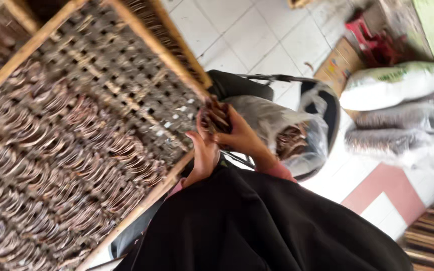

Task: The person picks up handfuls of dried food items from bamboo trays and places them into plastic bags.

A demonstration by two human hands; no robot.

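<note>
— Both hands meet at the edge of the woven panel [76, 130], yes? What do they hold?

— The right hand [239, 135] is closed around a small bunch of brown strips [216, 114], fingers bent over it. The left hand [203, 150] is just below, touching the right one; its fingers point up to the same bunch. The picture is blurred, so I cannot tell if the left hand pinches a strip or only supports it.

— And where is this bunch?

— At the right side of the panel, touching the wooden frame [177, 65], where the open weaving comes to the frame bar.

— What can go wrong from here, in your opinion?

— I think the bunch can slip or spread, because many thin strips sit in one closed hand. If the grip loosens, some may fall to the tiled floor [237, 30]. Also a dry strip may break if it is bent too sharply at the frame.

— Anything near that disturbs?

— A clear plastic bag [297, 135] with more brown strips lies just beside the hands, on a dark chair [242, 85]. A black sleeve [257, 226] covers the lower part of the view and could catch on the frame corner. White sacks [393, 85] lie well apart, on the right.
</note>
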